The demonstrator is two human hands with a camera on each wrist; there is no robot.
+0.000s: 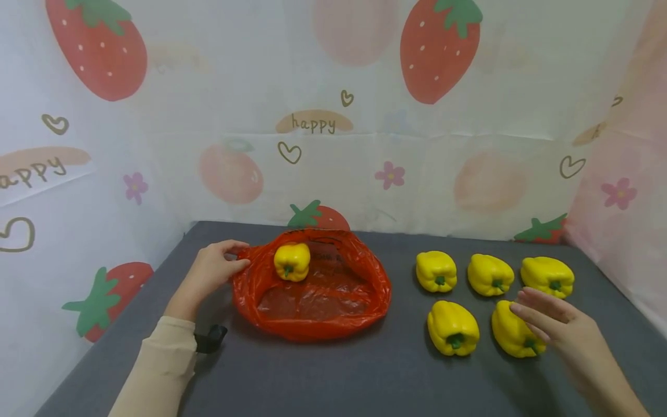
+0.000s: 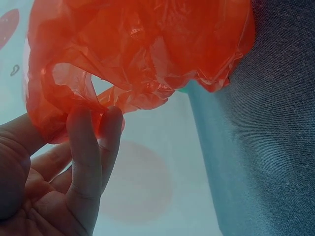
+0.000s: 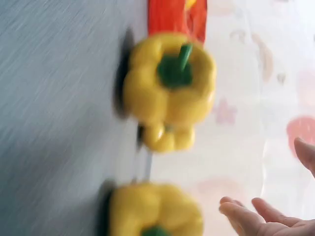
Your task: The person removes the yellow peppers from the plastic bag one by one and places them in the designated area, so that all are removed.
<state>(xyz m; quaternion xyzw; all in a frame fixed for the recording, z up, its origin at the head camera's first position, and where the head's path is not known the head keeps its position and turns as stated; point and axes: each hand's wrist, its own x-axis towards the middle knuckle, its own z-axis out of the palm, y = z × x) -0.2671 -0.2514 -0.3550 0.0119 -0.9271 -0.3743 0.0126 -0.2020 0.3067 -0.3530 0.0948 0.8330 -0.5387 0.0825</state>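
My left hand (image 1: 211,271) pinches the left rim of a red plastic bag (image 1: 312,330), which lies with its mouth wide. Up close in the left wrist view, thumb and fingers (image 2: 83,152) grip the thin film near a handle hole. Inside the bag, toward its left side, sits one yellow bell pepper (image 1: 292,263). Over on the right, my right hand (image 1: 568,333) hovers with fingers extended, partly covering a front-row yellow bell pepper (image 1: 513,335). Nothing is in its grasp; the right wrist view shows the fingers (image 3: 246,216) apart from the blurred peppers.
Another yellow bell pepper (image 1: 452,327) lies left of the one by my right hand. Behind them is a row of three: left (image 1: 436,270), middle (image 1: 490,274) and right (image 1: 544,273). A grey cloth (image 1: 333,376) covers the table; a patterned curtain (image 1: 333,75) hangs behind.
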